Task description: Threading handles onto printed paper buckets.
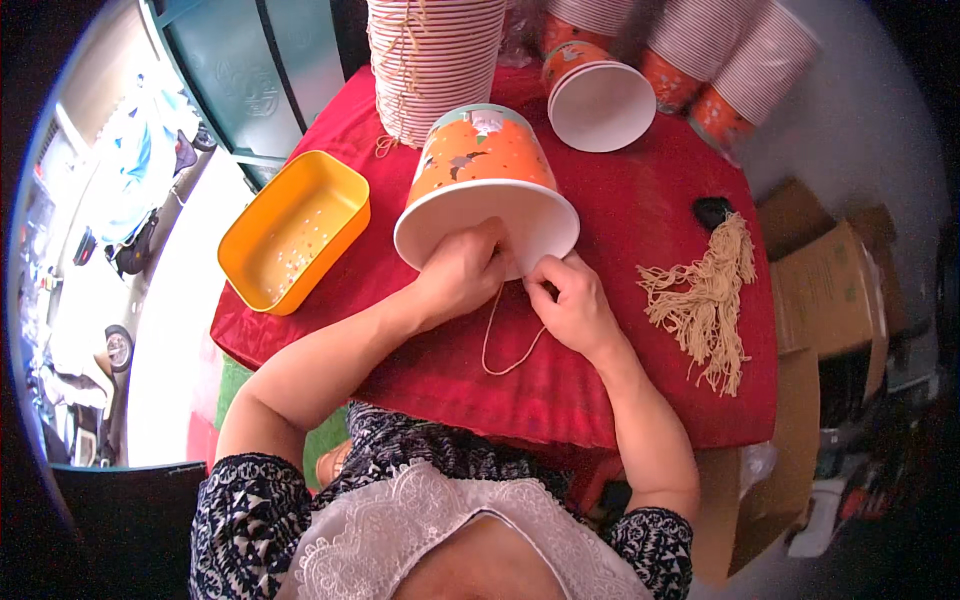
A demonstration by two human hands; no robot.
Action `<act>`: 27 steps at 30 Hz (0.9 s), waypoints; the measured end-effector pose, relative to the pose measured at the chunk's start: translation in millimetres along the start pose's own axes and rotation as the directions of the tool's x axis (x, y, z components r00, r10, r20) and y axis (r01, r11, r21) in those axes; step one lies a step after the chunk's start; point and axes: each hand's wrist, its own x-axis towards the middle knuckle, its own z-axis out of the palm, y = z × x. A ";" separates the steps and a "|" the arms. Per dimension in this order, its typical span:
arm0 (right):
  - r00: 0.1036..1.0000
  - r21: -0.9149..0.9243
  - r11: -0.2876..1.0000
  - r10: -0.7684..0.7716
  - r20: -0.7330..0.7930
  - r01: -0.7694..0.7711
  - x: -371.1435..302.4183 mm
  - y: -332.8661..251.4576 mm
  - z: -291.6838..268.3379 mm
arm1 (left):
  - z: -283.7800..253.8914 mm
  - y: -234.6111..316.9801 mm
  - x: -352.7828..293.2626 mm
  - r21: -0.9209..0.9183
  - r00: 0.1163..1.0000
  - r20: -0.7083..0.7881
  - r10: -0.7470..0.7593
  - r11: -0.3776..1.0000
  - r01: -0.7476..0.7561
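Observation:
An orange paper bucket (480, 155) with a white rim and a green base band lies tilted on its side, its mouth facing me. My left hand (462, 268) reaches into that mouth with its fingers curled together near the lower rim; what they pinch is hidden. At the rim's lower right, my right hand (572, 300) is closed, thumb and forefinger pressed together against the edge. A thin beige string (487, 365) hangs in a loop below the rim, one end running into my right hand, the other rising between the two hands.
Stacked white-rimmed buckets (437, 60) stand behind. Another orange bucket (603, 107) lies at the far right, near more stacks. A yellow tray (345, 235) with small white bits sits left. A bundle of beige strings (708, 290) lies right on the red tablecloth (600, 400). Cardboard boxes (825, 290) stand beyond.

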 end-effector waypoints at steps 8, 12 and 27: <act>0.994 -0.234 0.969 -0.055 0.098 0.077 -2.3 -2.6 -2.5 | -3.2 -0.5 4.3 0.016 0.993 -0.105 0.055 0.998 -0.053; 0.991 -0.229 0.970 -0.054 0.122 0.081 -1.6 -6.7 -4.4 | -4.7 -6.7 4.6 -0.132 0.996 -0.082 0.030 0.990 -0.041; 0.989 -0.137 0.986 -0.082 0.120 0.098 0.1 -1.6 -5.1 | -1.1 -0.1 8.0 -0.190 0.982 0.189 -0.005 0.981 0.041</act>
